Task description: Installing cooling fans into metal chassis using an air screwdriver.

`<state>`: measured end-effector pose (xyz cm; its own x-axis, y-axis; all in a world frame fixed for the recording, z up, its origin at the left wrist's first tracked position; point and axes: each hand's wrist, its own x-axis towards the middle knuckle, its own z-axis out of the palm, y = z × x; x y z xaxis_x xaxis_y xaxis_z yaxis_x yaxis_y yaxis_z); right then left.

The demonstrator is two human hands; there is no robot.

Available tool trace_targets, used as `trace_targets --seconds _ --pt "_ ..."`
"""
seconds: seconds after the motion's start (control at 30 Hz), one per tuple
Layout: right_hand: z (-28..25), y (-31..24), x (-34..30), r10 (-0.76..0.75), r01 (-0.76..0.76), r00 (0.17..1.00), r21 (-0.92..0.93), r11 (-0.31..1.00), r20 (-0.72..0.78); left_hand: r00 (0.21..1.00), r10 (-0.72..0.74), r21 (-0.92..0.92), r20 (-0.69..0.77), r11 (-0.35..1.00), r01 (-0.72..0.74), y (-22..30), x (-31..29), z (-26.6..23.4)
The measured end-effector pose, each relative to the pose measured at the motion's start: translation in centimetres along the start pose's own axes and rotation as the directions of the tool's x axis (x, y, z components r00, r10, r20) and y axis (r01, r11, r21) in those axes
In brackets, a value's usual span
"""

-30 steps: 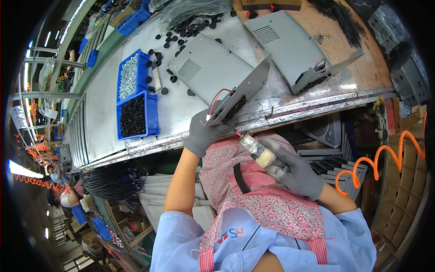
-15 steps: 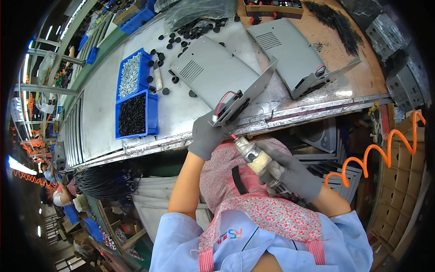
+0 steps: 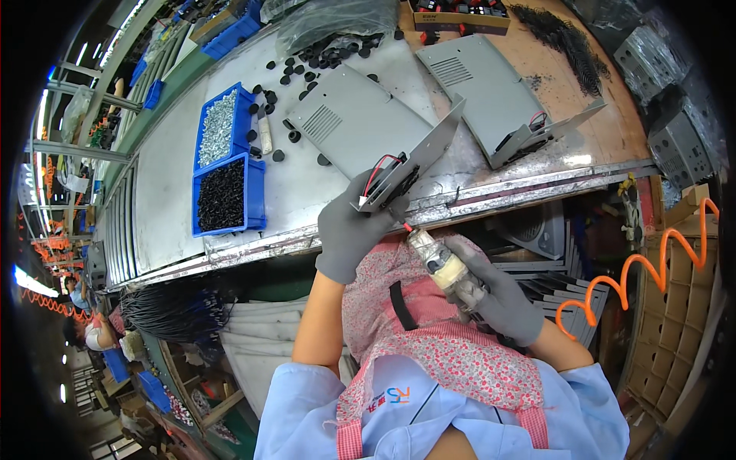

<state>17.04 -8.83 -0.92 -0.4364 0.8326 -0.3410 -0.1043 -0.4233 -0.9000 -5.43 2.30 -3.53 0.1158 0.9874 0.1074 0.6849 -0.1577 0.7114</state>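
Observation:
My left hand (image 3: 341,238), in a grey glove, grips the near corner of a grey sheet-metal panel (image 3: 356,111) with vent slots; its fingers are partly hidden behind the upturned flange. Red and white wires (image 3: 376,178) with a small white connector hang at that flange, beside a black part. In my right hand (image 3: 510,307), also gloved, is a worn, tape-wrapped power screwdriver (image 3: 443,267). Its red tip points up toward the flange's underside near my left fingers; whether it touches cannot be seen. A second similar grey panel (image 3: 479,88) lies to the right.
Two blue bins stand left on the bench, one with silvery hardware (image 3: 218,126), one with small black pieces (image 3: 221,198). Black caps (image 3: 310,65) and a white-handled tool (image 3: 265,134) lie nearby. An orange coiled hose (image 3: 625,268) hangs right. The metal bench edge (image 3: 529,192) runs before me.
My left hand has shifted slightly up around the panel corner. The screwdriver in my right hand has moved a little up and to the right.

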Motion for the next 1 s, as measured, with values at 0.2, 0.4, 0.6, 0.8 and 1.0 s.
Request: trace_targets --seconds 0.2,0.4,0.6,0.8,1.0 --pt "0.4 -0.1 0.5 0.011 -0.011 1.000 -0.025 1.000 0.005 0.997 -0.051 -0.078 -0.056 0.996 0.047 0.3 0.0 0.1" --pt "1.3 0.8 0.7 -0.007 0.007 1.000 0.025 1.000 -0.020 0.995 -0.071 -0.131 -0.068 0.989 0.061 -0.2 0.0 0.5" --pt "1.3 -0.5 0.1 0.182 -0.194 0.981 0.404 0.894 0.068 0.994 -0.047 -0.153 -0.094 0.988 0.033 0.0 -0.2 0.8" --pt "1.3 0.4 0.2 0.045 -0.045 0.999 0.160 0.986 0.005 0.994 -0.059 -0.174 -0.095 0.984 0.042 -0.3 -0.3 1.1" --pt "1.5 -0.5 0.8 0.060 -0.058 0.998 0.094 0.994 -0.020 0.994 -0.030 -0.082 -0.109 0.996 0.021 -0.2 -0.3 0.9"
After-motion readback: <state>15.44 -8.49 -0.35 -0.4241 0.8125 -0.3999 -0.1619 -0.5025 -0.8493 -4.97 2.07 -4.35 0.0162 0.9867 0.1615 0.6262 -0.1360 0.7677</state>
